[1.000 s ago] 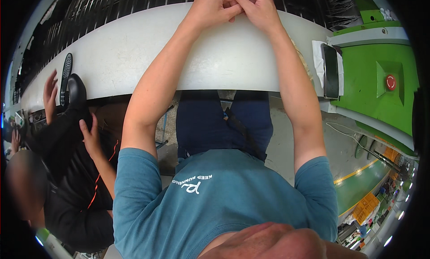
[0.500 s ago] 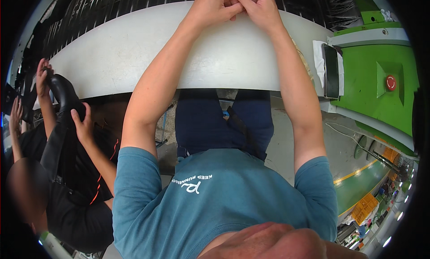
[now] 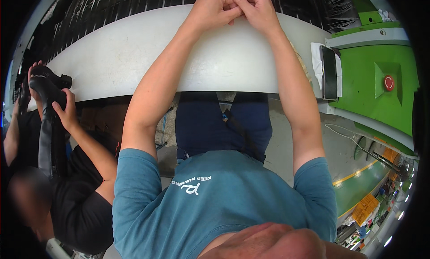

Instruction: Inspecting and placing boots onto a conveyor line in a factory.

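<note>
My left hand (image 3: 213, 11) and my right hand (image 3: 256, 12) meet at the far edge of a white tabletop (image 3: 224, 57). Their fingers are curled and pressed against each other, with the right thumb lying over the left fingers. Whether anything small is pinched between the fingertips is hidden. Both forearms reach out over the tabletop. Just beyond my hands lies a dark, slatted surface (image 3: 125, 10) like a conveyor.
To my left, a co-worker's hand (image 3: 66, 110) holds a tall black boot (image 3: 47, 91) at the table's end. A phone (image 3: 329, 73) lies on white cloth at right, beside a green machine housing (image 3: 365, 66) with a red stop button (image 3: 388, 83). A cable trails across the floor.
My hands stay together, almost unmoved. At left, the co-worker has shifted the black boot, and a second black boot's sole now shows beside it at the table's end.
</note>
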### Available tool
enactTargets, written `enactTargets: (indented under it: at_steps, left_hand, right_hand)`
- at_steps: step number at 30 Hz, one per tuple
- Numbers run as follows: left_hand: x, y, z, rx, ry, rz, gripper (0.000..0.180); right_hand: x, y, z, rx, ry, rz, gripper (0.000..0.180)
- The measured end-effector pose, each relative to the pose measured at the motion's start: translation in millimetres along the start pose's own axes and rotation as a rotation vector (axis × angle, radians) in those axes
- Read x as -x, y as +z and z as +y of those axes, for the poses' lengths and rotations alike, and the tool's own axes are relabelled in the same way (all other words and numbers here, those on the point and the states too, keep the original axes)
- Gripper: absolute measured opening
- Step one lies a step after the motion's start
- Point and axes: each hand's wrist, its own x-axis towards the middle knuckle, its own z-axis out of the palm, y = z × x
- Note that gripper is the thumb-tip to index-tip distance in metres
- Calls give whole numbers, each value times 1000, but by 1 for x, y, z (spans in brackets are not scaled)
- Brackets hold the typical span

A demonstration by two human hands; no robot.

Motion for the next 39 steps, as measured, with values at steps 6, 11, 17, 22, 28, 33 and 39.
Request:
enactTargets:
  at_steps: [6, 11, 17, 22, 28, 33, 39]
  left_hand:
    - [-1, -4, -5, -37, -36, -61, 26]
    - [-1, 3, -18, -35, -100, -60, 25]
    - [-7, -1, -17, -30, 13, 182, 25]
    - [-9, -3, -31, 155, -27, 228, 21]
    - [-9, -8, -25, 288, -87, 213, 20]
    - [-6, -13, -25, 340, -133, 206, 20]
    - [-11, -14, -12, 439, -148, 238, 24]
  right_hand:
    - [-2, 2, -8, 40, 14, 1, 31]
    - [-2, 0, -6, -19, 101, -35, 27]
    - [-5, 3, 8, 12, -39, 100, 28]
    - [-6, 6, 8, -45, -17, 111, 28]
    - [-3, 4, -1, -29, 45, 117, 26]
    - [-5, 7, 4, -56, 25, 146, 24]
    - [-6, 3, 11, 0, 8, 172, 28]
